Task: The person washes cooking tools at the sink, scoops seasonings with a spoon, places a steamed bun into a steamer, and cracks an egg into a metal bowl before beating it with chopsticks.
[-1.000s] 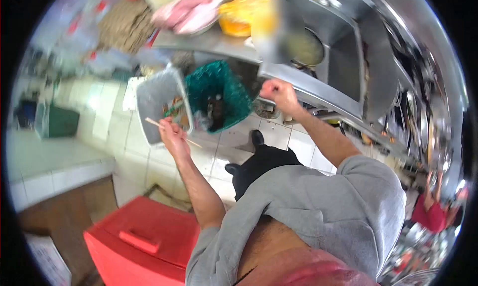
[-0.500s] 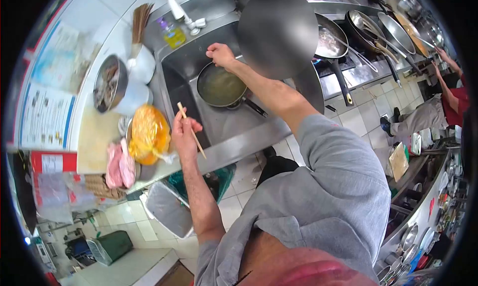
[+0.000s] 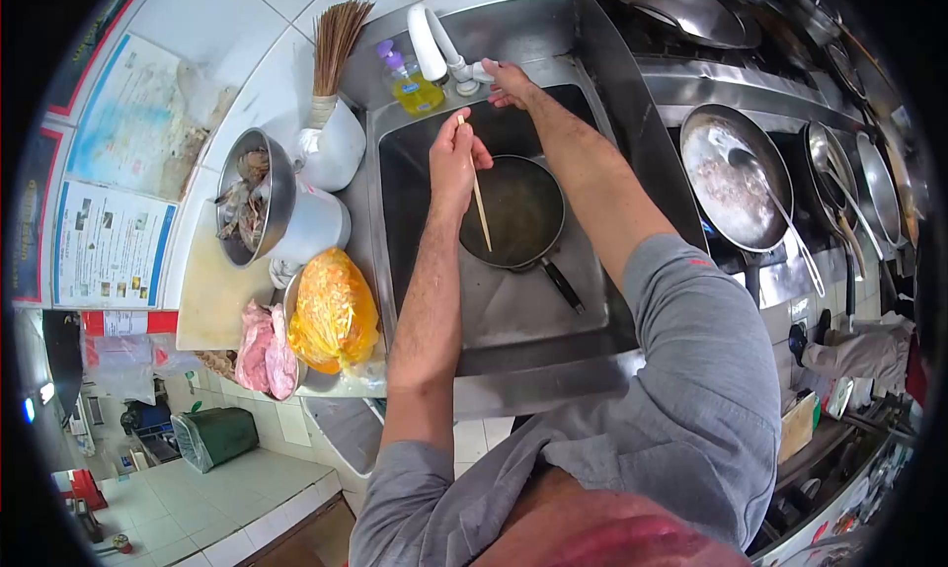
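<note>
My left hand [image 3: 457, 164] is closed round a thin wooden chopstick [image 3: 482, 214] above the sink; its lower tip points down over the frying pan. My right hand [image 3: 512, 83] reaches to the back of the sink, its fingers on the lever of the white faucet [image 3: 427, 48]. Between my forearms a dark frying pan [image 3: 513, 221] lies in the sink basin [image 3: 464, 345], with murky liquid in it and its black handle toward me. Beside the faucet stands a bottle of yellow soap [image 3: 415, 91] with a purple pump.
Left of the sink are a metal bowl of shrimp [image 3: 281, 197], a whisk broom [image 3: 336, 58] in a white container, a yellow plastic bag [image 3: 334, 310] and pink gloves [image 3: 267, 350]. On the right, a pan [image 3: 731, 177] with a ladle sits on the stove. Another person's clothing shows at far right.
My right hand has gone from above the pan to the faucet lever. My left hand with the chopstick has moved from the sink's left edge to over the basin. The view has shifted.
</note>
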Demonstrator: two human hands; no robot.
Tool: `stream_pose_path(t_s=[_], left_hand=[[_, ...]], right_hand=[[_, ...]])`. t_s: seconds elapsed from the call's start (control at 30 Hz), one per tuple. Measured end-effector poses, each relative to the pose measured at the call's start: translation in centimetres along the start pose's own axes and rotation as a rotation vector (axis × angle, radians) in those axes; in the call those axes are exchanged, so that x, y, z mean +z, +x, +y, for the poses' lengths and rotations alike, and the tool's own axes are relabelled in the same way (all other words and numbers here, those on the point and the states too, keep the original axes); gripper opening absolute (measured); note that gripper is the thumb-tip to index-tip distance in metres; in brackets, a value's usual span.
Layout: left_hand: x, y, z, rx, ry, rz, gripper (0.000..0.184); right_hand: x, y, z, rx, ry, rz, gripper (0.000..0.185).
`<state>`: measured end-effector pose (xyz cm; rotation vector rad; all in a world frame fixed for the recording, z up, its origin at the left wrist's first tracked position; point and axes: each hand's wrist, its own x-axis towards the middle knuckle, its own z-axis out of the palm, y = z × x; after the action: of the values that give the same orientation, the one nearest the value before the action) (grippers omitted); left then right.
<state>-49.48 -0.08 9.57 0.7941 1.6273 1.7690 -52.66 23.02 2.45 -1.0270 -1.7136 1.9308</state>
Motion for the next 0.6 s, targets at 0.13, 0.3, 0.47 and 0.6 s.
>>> stream_pose_path(t_s=[0.13,0.3,0.47,0.6], left_hand=[[0.2,4.4,-0.5,-0.020,-0.109,0.029,0.025],[0.4,6.0,-2.0,-0.047,-0.178,0.060,0.021],[0.6,5.7,-2.3,0.009,-0.147,0.107,0.021],[-0.4,4.6,-1.9,-0.022,0.017,0.073,0.022]], right_hand=[[0.3,2.9,0.8,-0.096,0.103,-0.095,0.043],[-0.1,2.0,1.9,-0.297,0.087,-0.056,0.047],[0.4,3.5,2.9,-0.358,0.026,0.030,0.052],[1.0,4.5,3.8,-0.469,-0.179,0.180,0.053]])
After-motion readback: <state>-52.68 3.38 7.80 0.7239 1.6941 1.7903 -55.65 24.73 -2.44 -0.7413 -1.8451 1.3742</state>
